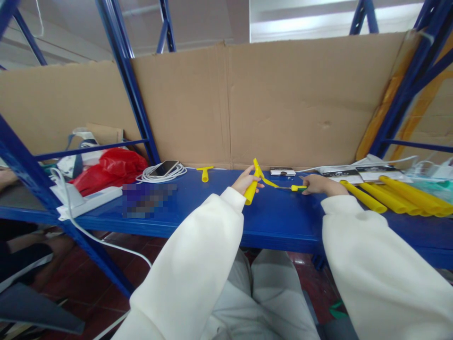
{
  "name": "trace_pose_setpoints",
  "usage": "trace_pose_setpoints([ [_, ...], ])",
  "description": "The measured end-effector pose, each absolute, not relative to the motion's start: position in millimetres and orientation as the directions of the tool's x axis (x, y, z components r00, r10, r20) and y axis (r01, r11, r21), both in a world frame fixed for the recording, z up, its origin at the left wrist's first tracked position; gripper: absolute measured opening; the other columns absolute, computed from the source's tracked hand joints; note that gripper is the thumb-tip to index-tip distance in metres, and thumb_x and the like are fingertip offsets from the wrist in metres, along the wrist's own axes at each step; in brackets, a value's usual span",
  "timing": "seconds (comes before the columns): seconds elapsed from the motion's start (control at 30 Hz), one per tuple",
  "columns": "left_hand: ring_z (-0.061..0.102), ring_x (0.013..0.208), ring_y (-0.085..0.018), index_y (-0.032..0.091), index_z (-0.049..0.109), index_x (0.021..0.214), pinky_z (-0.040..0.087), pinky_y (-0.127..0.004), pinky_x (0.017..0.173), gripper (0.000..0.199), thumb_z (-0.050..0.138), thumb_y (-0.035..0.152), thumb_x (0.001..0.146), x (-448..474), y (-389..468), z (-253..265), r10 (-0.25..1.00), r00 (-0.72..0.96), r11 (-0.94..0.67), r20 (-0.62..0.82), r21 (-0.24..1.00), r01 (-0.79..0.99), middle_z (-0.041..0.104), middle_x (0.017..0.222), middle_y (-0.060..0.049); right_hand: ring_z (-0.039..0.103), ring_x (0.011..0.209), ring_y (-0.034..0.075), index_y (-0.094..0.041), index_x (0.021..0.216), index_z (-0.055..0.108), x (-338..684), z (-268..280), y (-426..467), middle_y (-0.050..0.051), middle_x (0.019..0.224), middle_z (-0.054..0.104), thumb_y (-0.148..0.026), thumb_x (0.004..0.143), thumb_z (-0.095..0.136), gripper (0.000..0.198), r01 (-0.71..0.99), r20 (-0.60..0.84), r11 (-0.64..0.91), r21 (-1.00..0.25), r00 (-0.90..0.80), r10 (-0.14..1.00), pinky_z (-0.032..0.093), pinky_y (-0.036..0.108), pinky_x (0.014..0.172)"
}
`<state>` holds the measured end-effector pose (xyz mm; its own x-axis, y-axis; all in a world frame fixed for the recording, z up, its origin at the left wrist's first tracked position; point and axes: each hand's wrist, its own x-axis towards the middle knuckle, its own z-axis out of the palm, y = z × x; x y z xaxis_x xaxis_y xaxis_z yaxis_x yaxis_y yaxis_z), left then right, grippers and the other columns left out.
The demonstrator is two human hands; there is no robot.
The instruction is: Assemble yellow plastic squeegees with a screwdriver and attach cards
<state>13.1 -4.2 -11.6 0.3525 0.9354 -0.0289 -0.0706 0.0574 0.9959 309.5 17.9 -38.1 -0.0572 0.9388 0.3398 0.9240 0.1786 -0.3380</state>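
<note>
My left hand (244, 181) grips a yellow plastic tube (252, 189) and holds it tilted over the blue shelf (276, 222). A thin yellow strip (268, 182) runs from the tube's top end to the right. My right hand (318, 184) is closed on a small tool with a yellow and green handle (298, 188), whose tip points left at the strip. Both arms wear white sleeves.
Several yellow tubes (396, 198) lie at the right, with papers (354, 173) behind them. A yellow T-shaped piece (205, 173), a phone on a coiled white cable (163, 170), a red bag (113, 171) and a white power strip (88, 200) sit to the left. Cardboard backs the shelf.
</note>
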Motion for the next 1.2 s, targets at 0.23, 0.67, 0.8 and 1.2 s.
trace_pose_setpoints([
  [0.23,0.06,0.051,-0.007,0.028,0.03,0.152,0.041,-0.016,0.044,0.079,0.054,0.002,0.081,13.0,0.1,-15.6,0.939,0.342,0.071,-0.043,0.995,-0.069,0.065,0.106,-0.006,0.061,0.058,0.019,-0.022,0.07,0.067,269.9,-15.0,-1.8,0.001,0.061,0.067,-0.039,0.059,0.081,0.025,0.809,0.357,0.289,-0.512,-0.106,0.928,0.047,0.029,0.057],
  [0.67,0.061,0.051,-0.008,0.025,0.025,0.154,0.042,-0.017,0.043,0.081,0.05,-0.002,0.081,11.8,1.8,-16.5,0.932,0.337,0.166,-0.135,0.984,-0.063,0.066,0.106,-0.009,0.059,0.059,0.018,-0.02,0.077,0.064,250.4,-16.3,-4.8,0.002,0.061,0.062,-0.059,0.065,0.076,0.042,0.554,0.604,0.42,-0.719,0.2,0.772,0.047,0.031,0.058],
  [0.8,0.06,0.051,-0.008,0.024,0.029,0.151,0.039,-0.017,0.042,0.076,0.047,-0.003,0.082,12.0,1.7,-17.1,0.926,0.355,0.164,-0.13,0.984,-0.068,0.067,0.101,-0.008,0.055,0.055,0.016,-0.021,0.078,0.063,244.5,-16.3,-6.6,0.0,0.06,0.06,-0.059,0.062,0.078,0.044,0.456,0.576,0.445,-0.77,0.198,0.793,0.046,0.03,0.056],
  [1.2,0.06,0.051,-0.009,0.024,0.03,0.149,0.041,-0.018,0.043,0.075,0.05,-0.003,0.082,12.8,2.2,-15.7,0.915,0.382,0.166,-0.133,0.985,-0.054,0.068,0.103,-0.008,0.049,0.049,0.012,-0.02,0.072,0.061,242.0,-16.0,-5.9,-0.003,0.055,0.055,-0.058,0.056,0.083,0.047,0.375,0.576,0.484,-0.791,0.188,0.795,0.042,0.027,0.05],
])
